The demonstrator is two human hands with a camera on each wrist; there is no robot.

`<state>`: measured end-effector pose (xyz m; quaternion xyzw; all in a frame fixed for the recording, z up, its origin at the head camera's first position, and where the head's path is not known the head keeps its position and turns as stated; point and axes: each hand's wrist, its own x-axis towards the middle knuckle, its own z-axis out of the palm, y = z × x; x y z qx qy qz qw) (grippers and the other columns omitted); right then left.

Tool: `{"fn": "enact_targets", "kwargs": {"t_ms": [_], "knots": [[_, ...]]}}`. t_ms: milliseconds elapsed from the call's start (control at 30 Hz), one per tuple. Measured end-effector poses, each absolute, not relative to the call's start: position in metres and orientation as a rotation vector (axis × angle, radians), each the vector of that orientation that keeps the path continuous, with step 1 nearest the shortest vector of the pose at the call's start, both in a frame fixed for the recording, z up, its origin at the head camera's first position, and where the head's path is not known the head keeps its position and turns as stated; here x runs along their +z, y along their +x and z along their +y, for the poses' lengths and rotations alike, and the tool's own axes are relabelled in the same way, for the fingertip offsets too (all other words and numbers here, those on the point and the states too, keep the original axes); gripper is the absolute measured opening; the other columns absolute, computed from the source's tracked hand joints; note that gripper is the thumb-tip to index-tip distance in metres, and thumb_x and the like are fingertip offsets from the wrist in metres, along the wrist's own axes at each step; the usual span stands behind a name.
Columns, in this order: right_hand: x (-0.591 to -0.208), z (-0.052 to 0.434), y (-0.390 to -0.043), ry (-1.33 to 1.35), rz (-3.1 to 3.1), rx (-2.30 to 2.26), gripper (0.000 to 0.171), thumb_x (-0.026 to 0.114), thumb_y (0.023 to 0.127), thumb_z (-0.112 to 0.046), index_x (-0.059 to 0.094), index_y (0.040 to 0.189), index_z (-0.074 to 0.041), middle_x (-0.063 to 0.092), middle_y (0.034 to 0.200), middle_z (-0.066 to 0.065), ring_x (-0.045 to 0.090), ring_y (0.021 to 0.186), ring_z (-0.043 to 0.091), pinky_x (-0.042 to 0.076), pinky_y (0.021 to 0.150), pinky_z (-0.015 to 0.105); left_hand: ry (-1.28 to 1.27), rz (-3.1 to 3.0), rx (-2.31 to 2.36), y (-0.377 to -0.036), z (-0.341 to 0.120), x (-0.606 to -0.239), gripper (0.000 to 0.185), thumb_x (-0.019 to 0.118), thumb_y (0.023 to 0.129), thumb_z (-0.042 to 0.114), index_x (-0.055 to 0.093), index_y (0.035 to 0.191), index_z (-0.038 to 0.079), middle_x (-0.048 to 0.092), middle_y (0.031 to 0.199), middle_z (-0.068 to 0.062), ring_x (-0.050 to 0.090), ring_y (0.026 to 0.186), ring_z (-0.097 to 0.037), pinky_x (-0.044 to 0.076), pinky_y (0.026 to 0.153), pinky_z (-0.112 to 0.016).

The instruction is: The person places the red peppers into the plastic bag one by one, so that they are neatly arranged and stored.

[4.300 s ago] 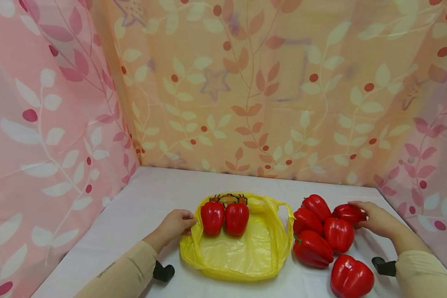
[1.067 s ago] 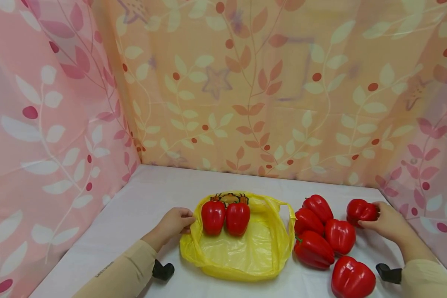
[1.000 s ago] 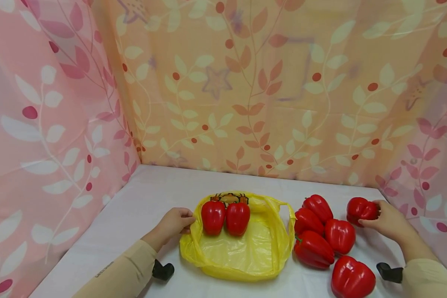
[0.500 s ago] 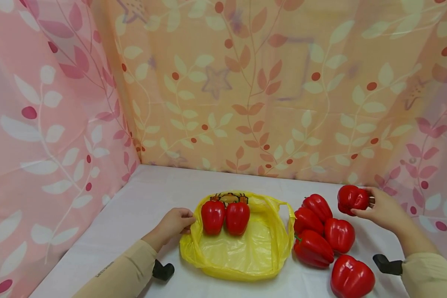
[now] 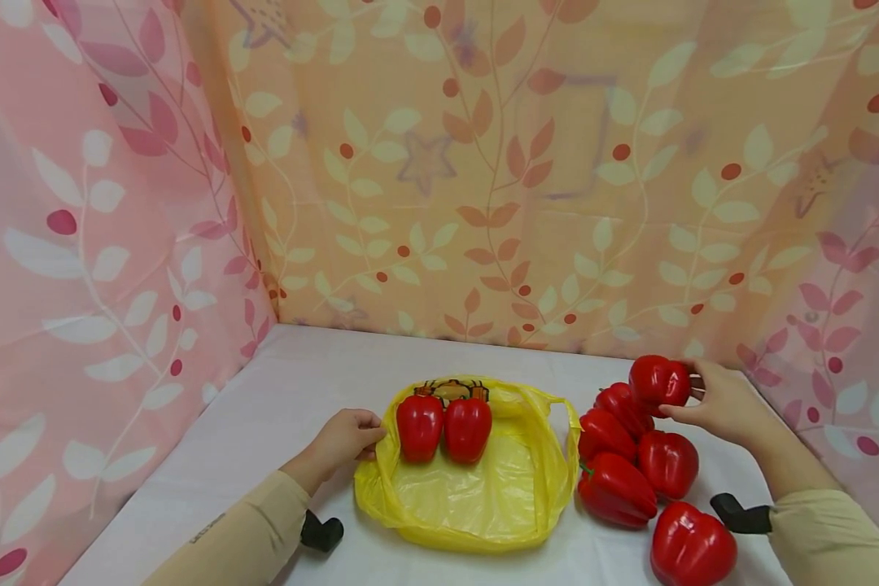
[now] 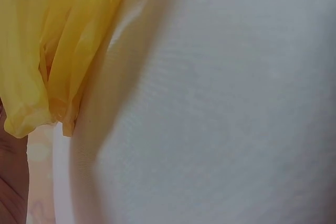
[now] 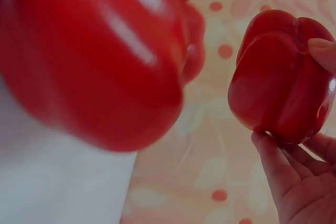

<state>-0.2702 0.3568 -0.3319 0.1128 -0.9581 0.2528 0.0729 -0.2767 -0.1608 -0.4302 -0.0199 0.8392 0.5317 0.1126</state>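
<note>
A person sits at a white table (image 5: 293, 391) walled in by pink and orange leaf-print cloth (image 5: 483, 179). The right hand (image 5: 725, 403) grips a red pepper (image 5: 658, 380) with fingers curled round it, holding it in the air above the far end of a pile of five more peppers (image 5: 640, 472) on the table's right side. The right wrist view shows this pepper (image 7: 281, 80) cupped by fingertips (image 7: 270, 153), with a blurred pepper close by. Half a second ago the held pepper was further right and a little lower; a second ago it was down near the table at the pile's right edge. It has since risen and moved left, toward the yellow bag (image 5: 476, 488).

The bag lies open at the middle of the table with two peppers (image 5: 443, 429) side by side on its far part. The left hand (image 5: 340, 443) pinches the bag's left edge, unmoved from before. The left wrist view shows only bunched yellow plastic (image 6: 47, 56) over the white table.
</note>
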Motion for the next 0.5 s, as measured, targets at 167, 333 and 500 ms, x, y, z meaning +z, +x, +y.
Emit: {"fn": "enact_targets", "kwargs": {"t_ms": [167, 333, 500], "knots": [[-0.324, 0.335, -0.268, 0.402, -2.879, 0.751, 0.082, 0.078, 0.071, -0.030, 0.034, 0.129, 0.007, 0.047, 0.120, 0.031, 0.049, 0.106, 0.050, 0.049, 0.077, 0.051, -0.051, 2.466, 1.555, -0.277, -0.161, -0.430, 0.010, 0.060, 0.088, 0.016, 0.064, 0.090, 0.006, 0.059, 0.080, -0.006, 0.054, 0.067, -0.019, 0.053, 0.064, -0.026], [-0.317, 0.313, -0.266, 0.466, -2.866, 0.792, 0.080, 0.078, 0.070, -0.029, 0.035, 0.130, 0.003, 0.047, 0.122, 0.027, 0.050, 0.106, 0.047, 0.048, 0.079, 0.051, -0.051, 2.466, 1.551, -0.278, -0.161, -0.431, 0.010, 0.060, 0.088, 0.016, 0.065, 0.090, 0.007, 0.059, 0.080, -0.006, 0.054, 0.067, -0.019, 0.053, 0.064, -0.026], [-0.316, 0.295, -0.268, 0.535, -2.838, 0.813, 0.077, 0.079, 0.070, -0.029, 0.038, 0.129, -0.002, 0.050, 0.120, 0.021, 0.053, 0.105, 0.041, 0.049, 0.080, 0.048, -0.051, 2.463, 1.556, -0.277, -0.161, -0.431, 0.010, 0.060, 0.088, 0.015, 0.064, 0.090, 0.006, 0.059, 0.079, -0.007, 0.054, 0.067, -0.018, 0.053, 0.064, -0.026]]}}
